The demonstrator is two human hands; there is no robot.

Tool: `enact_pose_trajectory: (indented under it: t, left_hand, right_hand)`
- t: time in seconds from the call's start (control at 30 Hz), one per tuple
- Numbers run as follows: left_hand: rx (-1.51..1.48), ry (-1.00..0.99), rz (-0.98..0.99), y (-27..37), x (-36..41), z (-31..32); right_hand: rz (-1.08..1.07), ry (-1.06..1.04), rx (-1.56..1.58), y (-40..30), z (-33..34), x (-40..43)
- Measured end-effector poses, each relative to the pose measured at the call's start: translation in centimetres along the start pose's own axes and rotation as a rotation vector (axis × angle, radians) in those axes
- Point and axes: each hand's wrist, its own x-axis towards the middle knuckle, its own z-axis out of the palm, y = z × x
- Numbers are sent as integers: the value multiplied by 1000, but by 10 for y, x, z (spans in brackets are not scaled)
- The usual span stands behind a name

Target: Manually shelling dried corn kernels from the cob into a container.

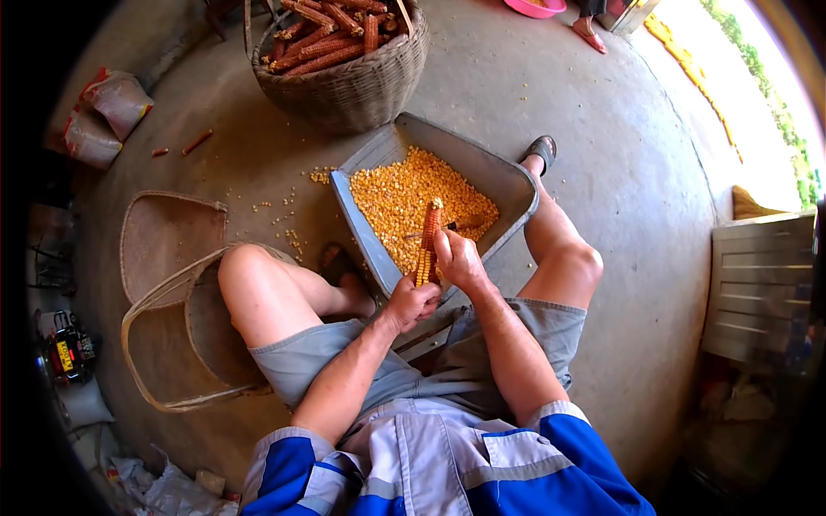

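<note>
My left hand point(413, 302) is closed around the lower end of a corn cob point(430, 238), which points up and away over a grey metal bin point(474, 138). Rows of yellow kernels still cover the cob's near part, while its far part is bare and reddish. Against the cob's right side presses my right hand point(459, 258), fingers curled and thumb along it. Beneath both hands, loose corn kernels point(400, 193) fill much of the bin. A thin tool with a dark handle point(466, 224), perhaps a screwdriver, lies on the kernels, partly hidden by the cob.
Beyond the bin stands a wicker basket point(348, 97) heaped with stripped cobs point(322, 48). An empty handled basket point(169, 248) lies by my left knee. Scattered kernels point(293, 242) and cob pieces point(197, 142) dot the concrete floor. Sacks point(106, 119) sit left; another person's foot point(588, 37) shows far off.
</note>
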Motion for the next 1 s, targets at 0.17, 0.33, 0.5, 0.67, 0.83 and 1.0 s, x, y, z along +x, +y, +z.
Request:
enact_pose_trajectory:
  t: [0.17, 0.33, 0.5, 0.67, 0.83, 1.0]
  left_hand:
    - [113, 181, 231, 0, 7, 17]
    - [509, 422, 392, 2, 10, 9]
    - [768, 506, 484, -6, 12, 12]
    - [341, 179, 335, 4, 5, -5]
    - [32, 140, 208, 13, 3, 13]
    - [388, 352, 450, 12, 9, 15]
  right_hand:
    - [212, 63, 149, 9, 10, 6]
    - [118, 16, 53, -13, 11, -1]
    - [147, -45, -245, -27, 13, -6]
    - [-86, -113, -126, -19, 2, -5]
    - [-47, -92, -19, -16, 1, -4]
    - [168, 16, 124, -17, 10, -4]
